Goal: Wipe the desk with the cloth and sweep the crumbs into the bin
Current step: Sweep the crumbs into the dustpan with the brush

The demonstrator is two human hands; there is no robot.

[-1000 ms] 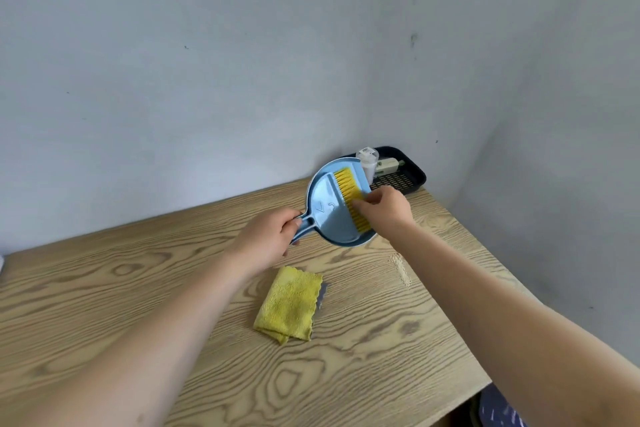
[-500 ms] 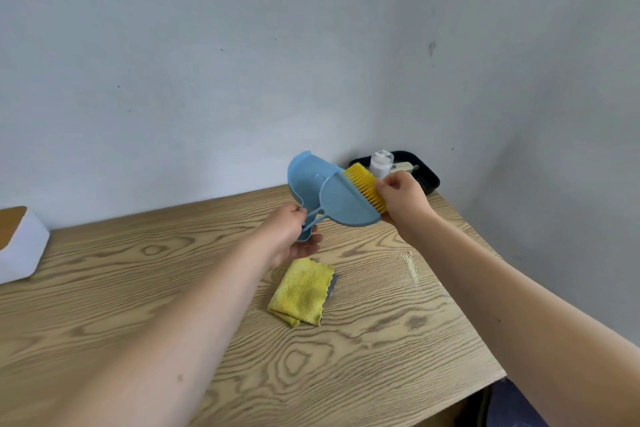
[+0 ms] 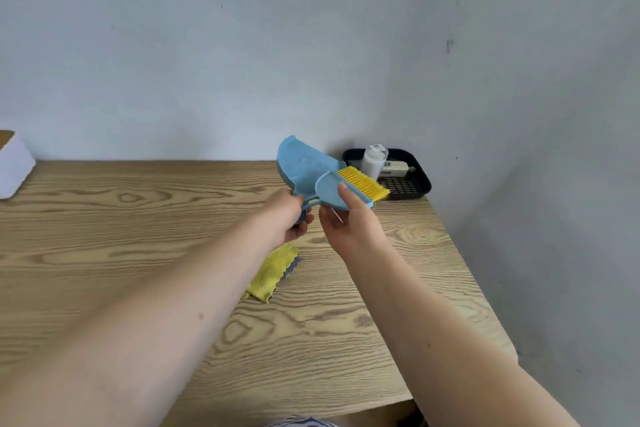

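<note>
Head view: left hand [image 3: 285,218] holds blue dustpan [image 3: 304,166], tilted.

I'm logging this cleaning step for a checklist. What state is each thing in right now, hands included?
Dustpan: lifted off the desk, tilted, handle gripped by the left hand.
Brush: raised, partly drawn from the dustpan, held by the right hand.
Yellow cloth: folded, lying flat on the desk, untouched.
Black tray: on the desk's far corner, holding a white bottle.
White box: at the left edge, cut off.
</note>
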